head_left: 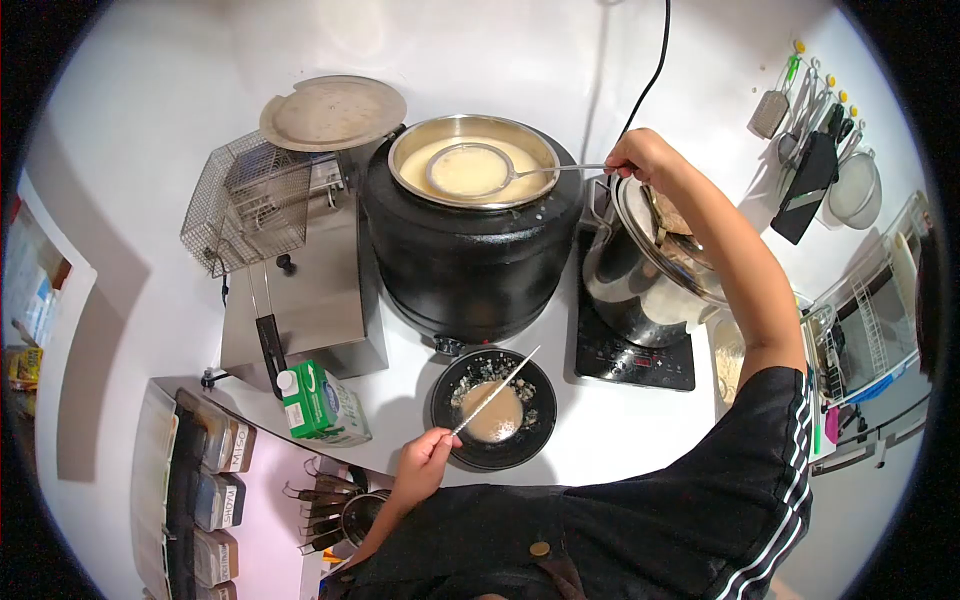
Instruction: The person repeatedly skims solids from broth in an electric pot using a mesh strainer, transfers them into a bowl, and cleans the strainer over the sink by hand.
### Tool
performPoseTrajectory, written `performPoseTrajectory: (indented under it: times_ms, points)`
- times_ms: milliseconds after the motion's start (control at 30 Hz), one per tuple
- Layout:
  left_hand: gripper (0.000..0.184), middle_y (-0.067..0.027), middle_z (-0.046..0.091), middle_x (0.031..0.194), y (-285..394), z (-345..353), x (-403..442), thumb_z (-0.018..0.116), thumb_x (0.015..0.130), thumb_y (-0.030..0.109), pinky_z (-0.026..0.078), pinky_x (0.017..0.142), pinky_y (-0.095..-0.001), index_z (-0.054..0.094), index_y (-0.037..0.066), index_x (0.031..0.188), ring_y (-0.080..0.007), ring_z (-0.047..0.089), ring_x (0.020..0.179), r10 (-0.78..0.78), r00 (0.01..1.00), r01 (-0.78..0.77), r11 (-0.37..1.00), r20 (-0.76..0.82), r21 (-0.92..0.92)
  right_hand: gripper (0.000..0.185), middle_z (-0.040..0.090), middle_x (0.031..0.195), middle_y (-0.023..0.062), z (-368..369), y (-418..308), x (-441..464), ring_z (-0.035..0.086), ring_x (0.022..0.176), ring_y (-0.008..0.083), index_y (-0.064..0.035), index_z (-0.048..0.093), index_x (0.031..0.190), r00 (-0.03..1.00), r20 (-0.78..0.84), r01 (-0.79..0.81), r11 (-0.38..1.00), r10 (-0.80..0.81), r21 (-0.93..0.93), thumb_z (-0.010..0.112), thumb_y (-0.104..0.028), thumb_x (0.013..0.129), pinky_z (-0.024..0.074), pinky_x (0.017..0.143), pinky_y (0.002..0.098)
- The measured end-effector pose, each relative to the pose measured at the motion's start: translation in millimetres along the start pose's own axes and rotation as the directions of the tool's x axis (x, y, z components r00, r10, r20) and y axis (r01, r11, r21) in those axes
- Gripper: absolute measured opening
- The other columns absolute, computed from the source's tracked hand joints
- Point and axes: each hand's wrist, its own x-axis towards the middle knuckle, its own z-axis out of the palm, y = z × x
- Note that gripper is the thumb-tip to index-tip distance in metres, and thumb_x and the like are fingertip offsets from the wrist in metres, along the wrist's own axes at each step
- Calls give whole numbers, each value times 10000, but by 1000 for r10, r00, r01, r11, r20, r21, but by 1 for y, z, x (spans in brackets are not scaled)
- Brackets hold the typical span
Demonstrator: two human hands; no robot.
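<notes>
My right hand (643, 157) is closed around the handle of a round wire skimmer (527, 173). The skimmer's hoop lies in the pale, creamy liquid (412, 165) inside a black soup kettle (470, 270). Closer to my body, my left hand (424, 464) grips a thin, pale chopstick (497, 393); whether it is one or a pair pressed together I cannot tell. It slants over a black bowl (544, 425) holding light-brown liquid (495, 412) with chopped bits around its sides. Left of the bowl stands a green-and-white carton (325, 405).
A steel pot (615, 280) sits on an induction cooker (635, 362) at the right. On the left, a wire fry basket (250, 190) rests on a steel fryer (290, 325), with a round lid (335, 112) behind. Utensils, including a strainer (854, 188), hang on the right wall.
</notes>
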Motion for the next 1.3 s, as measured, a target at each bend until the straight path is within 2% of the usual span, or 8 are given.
performPoseTrajectory:
  times_ms: [67,367,533,867,1033,1100,1167,1300]
  points:
    - [170,-4,533,644,3,0,-1,472,866,139,386,550,-212,570,3,832,-54,463,604,7,1000,-7,1000,-15,2,104,478,474,57,0,2,0,296,376,107,21,631,651,999,13,-35,996,34,86,574,-58,687,206,368,263]
    - [178,4,509,617,3,-1,1,469,869,145,378,533,-212,569,1,840,-54,449,580,16,1000,-16,999,6,28,136,465,463,50,3,3,-3,288,374,104,20,630,650,999,37,7,998,-9,59,549,-75,705,202,372,264]
    - [179,9,497,605,-8,2,2,467,871,150,370,525,-212,570,8,839,-49,439,574,89,996,-89,996,-7,0,140,465,462,49,2,8,0,287,372,104,22,628,653,999,25,47,997,-48,59,542,-74,707,203,373,264]
    - [174,24,466,585,-4,3,-1,466,872,149,352,506,-207,567,14,829,-40,414,556,78,997,-78,997,-5,0,132,488,481,53,-1,4,-10,299,370,98,7,622,641,997,75,-22,997,17,69,540,-70,710,196,363,255]
    - [170,31,436,565,9,1,-5,467,871,146,329,480,-206,565,16,822,-35,387,534,-15,1000,15,1000,13,-5,128,480,471,50,-3,4,-12,293,368,93,5,624,642,996,92,-4,997,-4,78,542,-67,709,187,360,250]
    - [169,30,437,565,6,1,-5,468,870,145,328,479,-205,565,16,821,-35,387,531,-2,1000,2,1000,7,-10,126,475,466,48,-2,5,-10,291,367,92,5,625,639,994,113,-17,995,6,94,542,-64,705,186,360,250]
    - [169,30,439,564,2,2,-5,468,869,145,326,477,-204,566,16,821,-34,386,529,12,1000,-12,1000,2,-15,130,459,455,40,-2,5,-10,282,363,93,5,626,630,994,76,72,997,-73,15,545,-71,698,183,363,252]
    - [171,27,449,569,0,1,-6,469,866,146,328,479,-205,568,15,819,-35,390,529,7,1000,-7,1000,-7,-8,141,459,480,37,0,3,-12,295,372,79,26,594,677,995,96,29,998,-33,51,518,-80,731,173,346,225]
